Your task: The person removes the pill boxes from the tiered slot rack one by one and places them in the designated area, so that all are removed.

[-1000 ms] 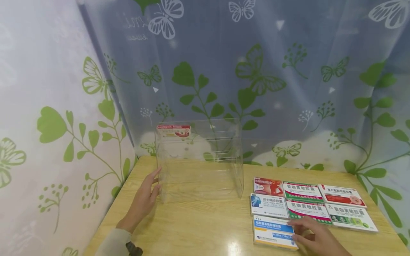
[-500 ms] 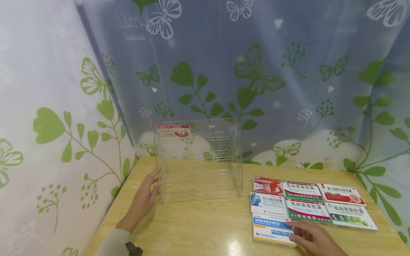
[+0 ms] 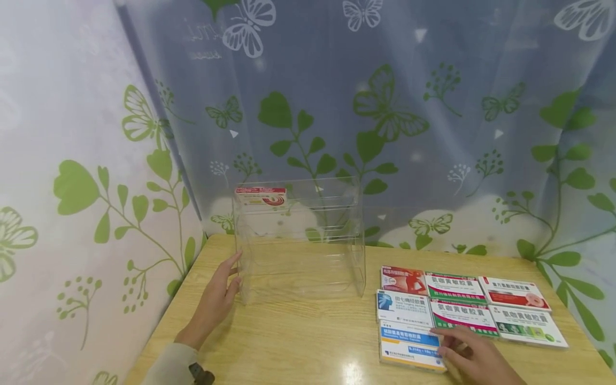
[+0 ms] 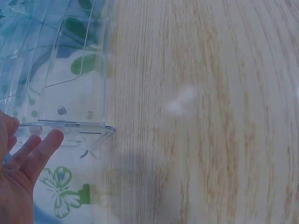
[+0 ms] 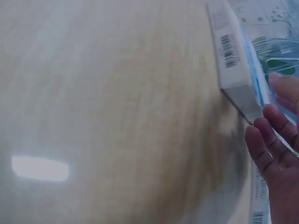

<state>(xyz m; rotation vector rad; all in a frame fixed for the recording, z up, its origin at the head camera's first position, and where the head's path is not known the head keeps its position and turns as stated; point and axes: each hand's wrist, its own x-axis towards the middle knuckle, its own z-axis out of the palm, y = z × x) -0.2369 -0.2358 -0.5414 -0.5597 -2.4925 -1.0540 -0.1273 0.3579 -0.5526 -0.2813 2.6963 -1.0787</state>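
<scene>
In the head view, a clear plastic display rack (image 3: 298, 267) with stepped tiers stands at the table's back left. My left hand (image 3: 216, 299) is at its left side, fingertips against the side panel (image 4: 70, 135). A blue, white and orange medicine box (image 3: 409, 347) lies flat at the front of a group of boxes. My right hand (image 3: 474, 355) is at its right end, index finger over the edge and thumb lower down. In the right wrist view, loosely bent fingers (image 5: 264, 140) rest by the box's corner, and the barcoded side (image 5: 229, 51) shows.
A red and white box (image 3: 262, 198) sits in the rack's top tier, far left. Behind the front box lie several more, including a red one (image 3: 403, 280), a white and blue one (image 3: 404, 309) and green-edged ones (image 3: 454, 289). A patterned curtain (image 3: 308, 133) borders the wooden table (image 3: 289, 342).
The blue, white and orange box has shifted slightly away from me, closer against the white and blue box, with my right hand following. My left hand has stayed at the rack.
</scene>
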